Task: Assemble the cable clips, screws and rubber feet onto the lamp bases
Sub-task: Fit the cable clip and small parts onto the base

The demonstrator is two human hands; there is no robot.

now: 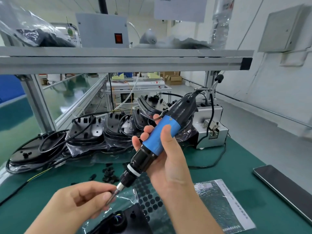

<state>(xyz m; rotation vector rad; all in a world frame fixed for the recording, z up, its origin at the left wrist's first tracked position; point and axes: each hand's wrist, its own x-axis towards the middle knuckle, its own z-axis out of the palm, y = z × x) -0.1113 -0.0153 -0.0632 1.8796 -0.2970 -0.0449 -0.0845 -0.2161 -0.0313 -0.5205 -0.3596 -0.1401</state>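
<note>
Your left hand [81,200] pinches the bit of the electric screwdriver [157,141], likely steadying or seating it. Your right hand [167,159] is wrapped round its blue barrel, long axis slanting, tip down-left toward you. Lamp bases [87,132] are stacked behind on the green mat [219,166], cable clips [108,174] loose before them.

Both the left hand [84,198] and the right hand [168,159] are bare, no gloves or rings, forearms uncovered with no sleeve reaching into view.
</note>
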